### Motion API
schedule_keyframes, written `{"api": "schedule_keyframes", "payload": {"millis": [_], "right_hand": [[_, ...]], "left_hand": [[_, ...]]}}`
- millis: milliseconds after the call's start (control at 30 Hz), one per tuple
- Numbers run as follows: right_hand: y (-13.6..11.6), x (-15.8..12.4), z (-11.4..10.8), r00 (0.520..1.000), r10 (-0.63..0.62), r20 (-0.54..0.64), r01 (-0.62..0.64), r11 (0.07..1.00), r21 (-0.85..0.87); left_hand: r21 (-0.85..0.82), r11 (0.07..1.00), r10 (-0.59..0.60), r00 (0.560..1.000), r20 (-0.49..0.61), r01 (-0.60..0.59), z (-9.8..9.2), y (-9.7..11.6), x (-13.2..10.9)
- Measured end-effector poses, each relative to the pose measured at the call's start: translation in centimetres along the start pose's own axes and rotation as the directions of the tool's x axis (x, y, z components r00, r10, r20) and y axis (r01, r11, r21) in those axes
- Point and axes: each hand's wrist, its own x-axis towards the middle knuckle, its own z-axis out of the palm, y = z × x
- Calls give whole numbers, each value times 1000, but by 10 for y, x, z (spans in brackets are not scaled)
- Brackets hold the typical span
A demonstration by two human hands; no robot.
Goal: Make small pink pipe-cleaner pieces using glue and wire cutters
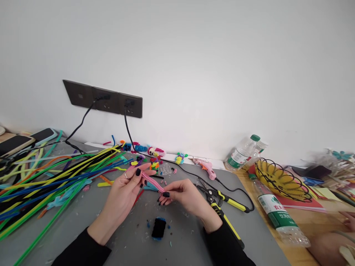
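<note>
Between my two hands stretches a bundle of pink pipe cleaners (152, 181). My left hand (128, 184) pinches its upper left end between thumb and fingers. At the lower right end, my right hand (179, 195) grips it between thumb and forefinger. Light blue pipe cleaners (149, 186) lie just behind the pink ones, partly hidden. On the grey mat (133, 240) below my hands sits a small black fuzzy block (159, 228) with blue edges. Yellow-handled wire strippers (222, 210) lie beside my right wrist.
Many loose pipe cleaners (69, 173) cover the left side. A pink glue gun (206, 168) and small colourful figures (180, 158) lie near the wall. Plastic bottles (277, 210) and a yellow basket (280, 181) are at right, near another person's hand (350, 221).
</note>
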Motion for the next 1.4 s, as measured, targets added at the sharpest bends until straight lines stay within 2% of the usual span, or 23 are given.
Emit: {"api": "schedule_keyframes", "payload": {"millis": [433, 633, 767, 967, 1167, 1400], "right_hand": [[-2, 3, 2, 997, 66, -29, -64, 996, 56], [-2, 2, -1, 998, 47, -35, -48, 999, -15], [-3, 3, -1, 999, 33, 17, -31, 997, -77], [-9, 0, -4, 999, 41, 17, -38, 988, -147], [-11, -2, -6, 997, 77, -1, -76, 987, -138], [-6, 0, -5, 997, 73, -31, -75, 995, -58]], "left_hand": [[-15, 1000, -28, 999, -24, 27, -1, -5, 6], [11, 1000, -4, 1000, -6, 4, 1, -3, 7], [29, 999, -23, 1000, 4, 23, -1, 0, 8], [-7, 1000, -6, 1000, -10, 6, 3, 6, 11], [-41, 999, 11, 999, -53, -13, 12, 13, 18], [-42, 999, 21, 997, -79, -24, 7, 13, 21]]}}
